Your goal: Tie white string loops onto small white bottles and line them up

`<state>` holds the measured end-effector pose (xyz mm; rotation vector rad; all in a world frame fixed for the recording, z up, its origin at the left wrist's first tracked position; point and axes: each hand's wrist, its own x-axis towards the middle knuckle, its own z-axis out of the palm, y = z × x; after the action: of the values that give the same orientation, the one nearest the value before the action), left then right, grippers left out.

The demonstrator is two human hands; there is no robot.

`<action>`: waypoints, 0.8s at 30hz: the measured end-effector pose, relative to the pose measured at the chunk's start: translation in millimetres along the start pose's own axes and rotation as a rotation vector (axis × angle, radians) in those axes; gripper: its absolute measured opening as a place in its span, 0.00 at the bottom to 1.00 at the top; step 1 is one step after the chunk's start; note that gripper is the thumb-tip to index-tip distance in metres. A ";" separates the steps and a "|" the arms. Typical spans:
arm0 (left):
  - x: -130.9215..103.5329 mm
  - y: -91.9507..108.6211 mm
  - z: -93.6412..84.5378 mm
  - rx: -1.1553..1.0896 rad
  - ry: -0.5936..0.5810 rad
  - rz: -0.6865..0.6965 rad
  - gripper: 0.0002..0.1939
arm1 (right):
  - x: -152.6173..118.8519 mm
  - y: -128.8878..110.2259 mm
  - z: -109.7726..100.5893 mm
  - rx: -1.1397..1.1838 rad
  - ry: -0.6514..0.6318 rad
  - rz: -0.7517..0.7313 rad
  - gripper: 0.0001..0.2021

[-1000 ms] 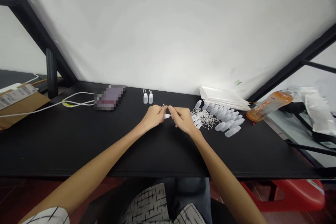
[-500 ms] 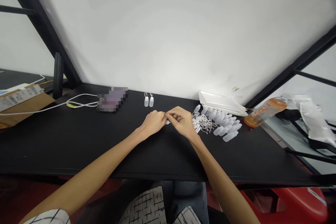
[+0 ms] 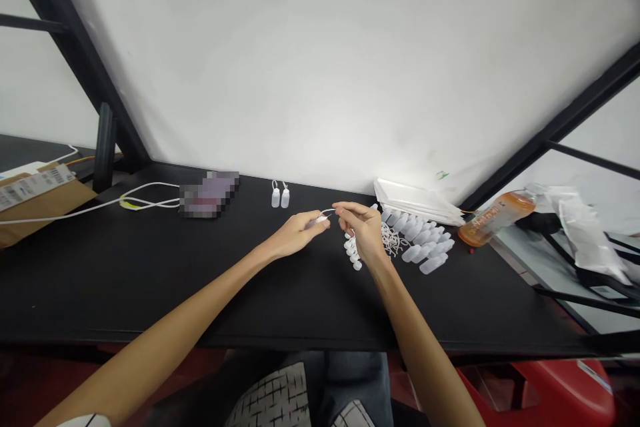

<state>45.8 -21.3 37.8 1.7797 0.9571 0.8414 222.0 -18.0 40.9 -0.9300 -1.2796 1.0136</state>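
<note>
The left hand was closed around a small bottle, mostly hidden by the fingers, in front of the person above the middle of the black table. The right hand seemed to pinch the far end of a thin white cord, which arched across the gap from the bottle. Just beside and under the right hand lay a pile of white caps and loose cords; beyond it, a group of bare bottles lay on their sides. Near the wall, two capped bottles with looped cords appeared to stand upright. Judging by how things lay, those two were done, the held one was partway, and most remained untouched. Farther right were a white stack and an orange drink bottle.
</note>
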 end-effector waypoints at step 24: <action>-0.7 6.5 -1.6 -0.215 -0.058 -0.126 0.20 | 1.5 5.2 2.0 0.055 -0.209 0.079 0.16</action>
<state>45.7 -23.1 44.3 1.5363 0.8959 0.7784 219.7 -15.0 36.5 -0.8552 -1.3893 1.2277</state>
